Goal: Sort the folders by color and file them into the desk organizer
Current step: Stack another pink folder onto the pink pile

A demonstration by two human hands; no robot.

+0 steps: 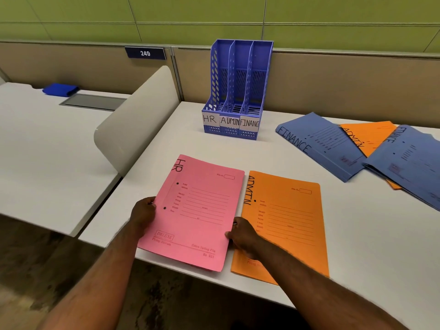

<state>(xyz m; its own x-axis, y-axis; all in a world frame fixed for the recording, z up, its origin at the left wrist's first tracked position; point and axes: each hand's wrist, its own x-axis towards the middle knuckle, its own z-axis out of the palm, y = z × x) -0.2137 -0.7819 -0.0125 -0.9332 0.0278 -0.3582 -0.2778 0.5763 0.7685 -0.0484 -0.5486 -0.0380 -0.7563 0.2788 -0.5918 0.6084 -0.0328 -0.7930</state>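
Observation:
A pink folder [197, 210] marked HR lies near the desk's front edge, its lower part overhanging. My left hand [142, 211] grips its left edge and my right hand [241, 234] grips its right edge. Beside it on the right lies an orange folder [289, 217] marked ADMIN, partly under my right forearm. The blue desk organizer [234, 91] stands at the back with three empty slots labelled HR, ADMIN and FINANCE. At the right lie a blue FINANCE folder [319, 144], another orange ADMIN folder [367, 135] and a second blue folder [409, 163], overlapping.
A rounded white divider panel [135, 120] stands at the desk's left side. Beyond it, the neighbouring desk [35, 144] holds a blue cloth [60, 89] and a grey cable hatch [94, 102]. A beige partition [345, 79] with a sign reading 249 [145, 53] runs behind the desks.

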